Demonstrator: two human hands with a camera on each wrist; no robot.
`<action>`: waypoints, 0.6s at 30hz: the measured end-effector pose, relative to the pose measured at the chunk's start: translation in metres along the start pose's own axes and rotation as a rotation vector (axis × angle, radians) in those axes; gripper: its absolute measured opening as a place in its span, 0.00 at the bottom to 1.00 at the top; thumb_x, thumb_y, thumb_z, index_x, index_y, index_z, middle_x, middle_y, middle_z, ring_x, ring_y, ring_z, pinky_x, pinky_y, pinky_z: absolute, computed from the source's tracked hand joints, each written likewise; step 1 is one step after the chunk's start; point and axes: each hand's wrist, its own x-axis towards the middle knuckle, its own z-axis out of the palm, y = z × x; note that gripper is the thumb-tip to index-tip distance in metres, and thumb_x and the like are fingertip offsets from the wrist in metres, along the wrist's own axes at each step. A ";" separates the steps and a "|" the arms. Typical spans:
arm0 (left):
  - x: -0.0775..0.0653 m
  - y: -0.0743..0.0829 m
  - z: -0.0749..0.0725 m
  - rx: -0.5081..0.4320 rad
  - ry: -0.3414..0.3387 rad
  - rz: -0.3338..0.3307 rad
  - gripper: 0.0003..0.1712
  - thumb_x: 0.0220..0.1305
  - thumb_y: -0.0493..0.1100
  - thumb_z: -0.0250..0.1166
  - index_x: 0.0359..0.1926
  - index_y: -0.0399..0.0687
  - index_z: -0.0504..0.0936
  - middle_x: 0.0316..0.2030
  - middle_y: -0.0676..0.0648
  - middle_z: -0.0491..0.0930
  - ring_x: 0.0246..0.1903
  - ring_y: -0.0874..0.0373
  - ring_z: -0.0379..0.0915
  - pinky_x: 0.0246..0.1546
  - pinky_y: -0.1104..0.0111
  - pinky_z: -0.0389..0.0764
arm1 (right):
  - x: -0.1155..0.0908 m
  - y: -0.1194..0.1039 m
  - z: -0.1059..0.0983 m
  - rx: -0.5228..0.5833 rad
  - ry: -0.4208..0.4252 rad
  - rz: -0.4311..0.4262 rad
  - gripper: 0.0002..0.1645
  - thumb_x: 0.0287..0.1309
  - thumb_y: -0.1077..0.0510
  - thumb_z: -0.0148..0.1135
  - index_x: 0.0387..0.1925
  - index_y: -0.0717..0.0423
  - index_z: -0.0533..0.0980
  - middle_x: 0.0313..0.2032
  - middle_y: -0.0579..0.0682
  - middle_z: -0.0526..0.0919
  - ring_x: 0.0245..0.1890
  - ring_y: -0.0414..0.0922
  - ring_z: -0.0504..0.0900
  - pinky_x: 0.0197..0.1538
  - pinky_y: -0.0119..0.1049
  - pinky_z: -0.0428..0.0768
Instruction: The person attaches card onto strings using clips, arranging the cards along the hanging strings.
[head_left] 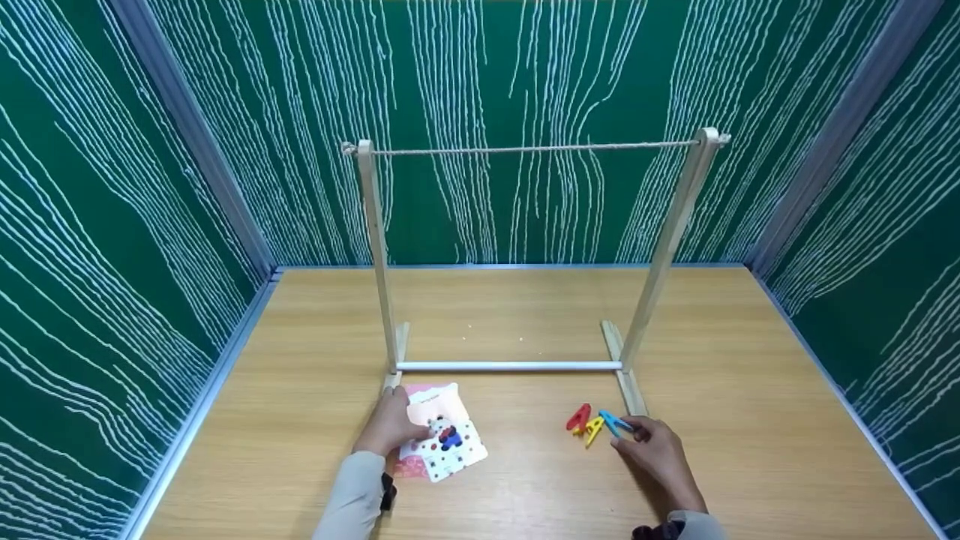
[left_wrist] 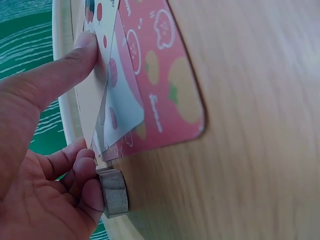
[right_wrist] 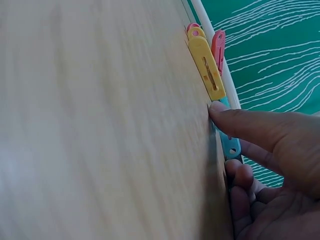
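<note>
My left hand [head_left: 388,424] pinches the left edge of a white card [head_left: 461,459] printed with a bear. Its thumb lies on the printed face, and the other fingers curl at the edge. Beneath it, more cards show, among them a pink card [left_wrist: 175,90] with fruit drawings, flat on the table. My right hand [head_left: 661,454] has thumb and fingers around one end of a blue clothespin [head_left: 611,422]. Right beside that lie a yellow clothespin [right_wrist: 207,67] and a red clothespin [head_left: 578,417].
A wooden stand straddles the table [head_left: 517,487], its left post [head_left: 379,255] and right post [head_left: 667,247] joined by a rope [head_left: 525,149] on top and a white bar [head_left: 510,366] low down. The stand's left foot [left_wrist: 114,192] is close by my left fingers. Green walls [head_left: 480,202] enclose the table.
</note>
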 end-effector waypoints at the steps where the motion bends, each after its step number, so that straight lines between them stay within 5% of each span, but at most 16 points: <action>1: 0.000 0.000 0.000 -0.006 -0.004 -0.011 0.46 0.39 0.42 0.80 0.56 0.29 0.67 0.42 0.42 0.67 0.41 0.51 0.67 0.53 0.57 0.74 | 0.000 0.000 0.000 0.002 0.000 -0.004 0.28 0.46 0.59 0.72 0.50 0.68 0.77 0.32 0.55 0.75 0.32 0.47 0.72 0.33 0.34 0.67; 12: 0.003 0.000 -0.001 0.004 -0.020 -0.026 0.46 0.41 0.43 0.79 0.59 0.32 0.65 0.42 0.43 0.69 0.41 0.53 0.68 0.52 0.59 0.74 | 0.004 -0.004 -0.006 0.029 -0.113 0.096 0.32 0.51 0.52 0.70 0.53 0.68 0.73 0.35 0.57 0.75 0.30 0.45 0.73 0.29 0.34 0.73; 18: 0.005 0.001 -0.006 -0.025 -0.051 -0.037 0.34 0.45 0.40 0.77 0.49 0.36 0.67 0.37 0.44 0.69 0.35 0.53 0.68 0.39 0.62 0.74 | 0.004 -0.007 -0.014 0.039 -0.168 0.134 0.32 0.53 0.50 0.69 0.53 0.67 0.72 0.39 0.57 0.77 0.35 0.47 0.73 0.34 0.33 0.71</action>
